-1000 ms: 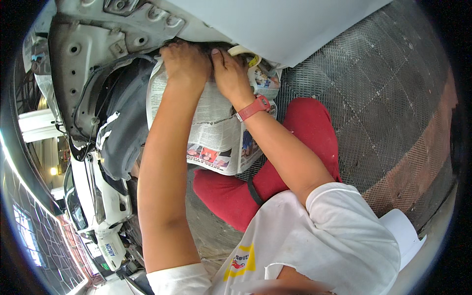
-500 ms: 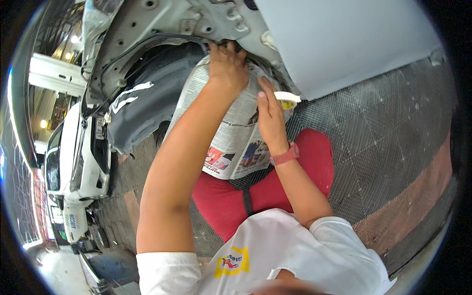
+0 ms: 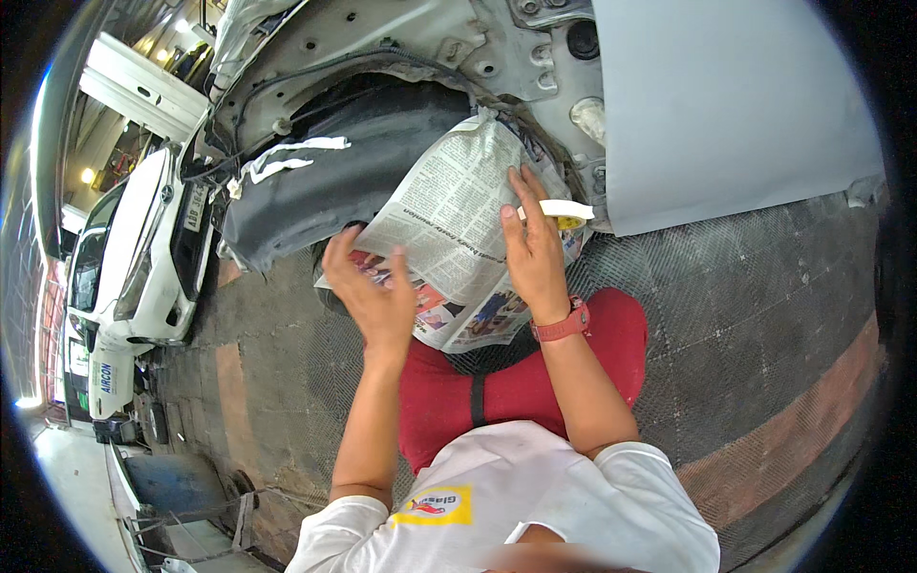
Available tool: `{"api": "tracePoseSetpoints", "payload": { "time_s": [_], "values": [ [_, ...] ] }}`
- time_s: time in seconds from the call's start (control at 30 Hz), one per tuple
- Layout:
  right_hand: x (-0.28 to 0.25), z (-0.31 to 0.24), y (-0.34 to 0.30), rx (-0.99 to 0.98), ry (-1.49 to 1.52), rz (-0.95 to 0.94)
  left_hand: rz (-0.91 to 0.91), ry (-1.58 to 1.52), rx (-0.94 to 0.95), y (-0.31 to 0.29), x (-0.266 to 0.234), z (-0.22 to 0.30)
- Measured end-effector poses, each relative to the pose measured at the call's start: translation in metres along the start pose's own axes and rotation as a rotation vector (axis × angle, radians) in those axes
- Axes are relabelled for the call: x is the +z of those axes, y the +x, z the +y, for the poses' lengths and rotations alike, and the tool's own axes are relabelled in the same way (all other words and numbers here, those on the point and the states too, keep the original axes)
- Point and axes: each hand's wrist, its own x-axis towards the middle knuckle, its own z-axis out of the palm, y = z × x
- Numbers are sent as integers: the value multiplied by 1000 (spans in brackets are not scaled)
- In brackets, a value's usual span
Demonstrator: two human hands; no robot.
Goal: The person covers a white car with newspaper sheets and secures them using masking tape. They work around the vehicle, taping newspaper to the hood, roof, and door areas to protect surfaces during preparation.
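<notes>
A sheet of newspaper drapes over the dark, rounded form in the wheel arch, its lower end by my knees. My left hand, slightly blurred, has its fingers spread over the paper's lower left part and holds nothing. On the right part of the sheet my right hand rests with its thumb and front fingers stretched out. At that hand's outer side sits a roll of white masking tape with yellow inside, seemingly held by the rear fingers, which are hidden.
Bare car body metal surrounds the dark wheel-arch liner, where white tape strips hang. A large pale grey panel stands on the right. Dark ribbed mats cover the floor. A white car is parked left.
My left hand has come off the newspaper's top edge and moved down and left. The sheet's left side now spreads wider. My right hand stays on the paper beside the tape roll.
</notes>
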Motion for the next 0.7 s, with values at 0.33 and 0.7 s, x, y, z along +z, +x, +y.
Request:
{"api": "tracePoseSetpoints", "payload": {
  "time_s": [0.33,0.7],
  "values": [
    [6,-11,10,-17,-153,20,-150,249,107,28,-29,-29],
    [8,-49,14,-200,-228,115,-31,294,84,53,-12,-32]
  ]
}}
